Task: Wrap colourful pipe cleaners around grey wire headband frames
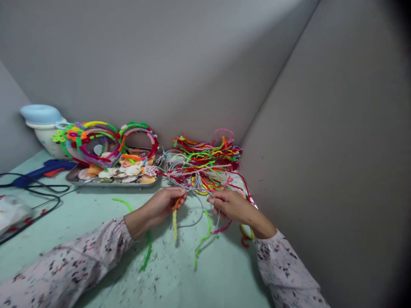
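My left hand [160, 206] is closed in a pinch on an orange-and-yellow pipe cleaner [175, 224], whose yellow end hangs down below the fingers. Opposite it, my right hand [231, 206] pinches a thin grey wire [219, 220]. The wire's loops run between the two hands and hang just above or on the table; I cannot tell whether the left fingers grip it too. Beyond the hands lies a tangled heap of colourful pipe cleaners [205, 160] and grey wire. A green pipe cleaner [208, 224] trails below the right hand, and another green piece [147, 252] lies near the left forearm.
A metal tray [112, 185] of seashells [133, 170] holds several fuzzy headbands [96, 125]. To its left are a blue glue gun [35, 173], a black cord [48, 209], a lidded cup [45, 128] and a plastic bag [13, 212]. Grey walls [321, 149] bound the table [180, 282].
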Motion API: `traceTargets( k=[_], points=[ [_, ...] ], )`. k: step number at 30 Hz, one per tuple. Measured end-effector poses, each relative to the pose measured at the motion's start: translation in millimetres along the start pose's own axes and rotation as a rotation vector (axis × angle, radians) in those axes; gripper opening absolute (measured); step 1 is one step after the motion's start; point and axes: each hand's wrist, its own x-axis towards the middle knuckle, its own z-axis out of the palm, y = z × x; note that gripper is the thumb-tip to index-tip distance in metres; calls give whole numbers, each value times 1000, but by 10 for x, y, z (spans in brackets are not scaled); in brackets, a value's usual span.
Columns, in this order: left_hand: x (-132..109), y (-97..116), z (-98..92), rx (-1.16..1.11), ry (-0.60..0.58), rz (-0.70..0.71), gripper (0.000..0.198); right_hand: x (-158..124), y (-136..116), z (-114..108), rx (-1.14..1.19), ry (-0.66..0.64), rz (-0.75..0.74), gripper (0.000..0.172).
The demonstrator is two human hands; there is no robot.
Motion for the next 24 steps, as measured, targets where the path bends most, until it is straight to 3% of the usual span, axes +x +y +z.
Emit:
traceTargets(
  k=[10,17,20,24],
  points=[
    [14,-62,-46,-32,11,-99,19,3,68,-48,62,-25,82,31],
    [22,64,-45,34,1,-50,8,4,31,-40,116,-39,116,28],
    [22,145,-86,51,9,-40,12,27,113,-69,86,26,112,24],
    [24,166,-142,138,-2,-62,19,80,305,-165,-83,216,39,25]
  ],
)
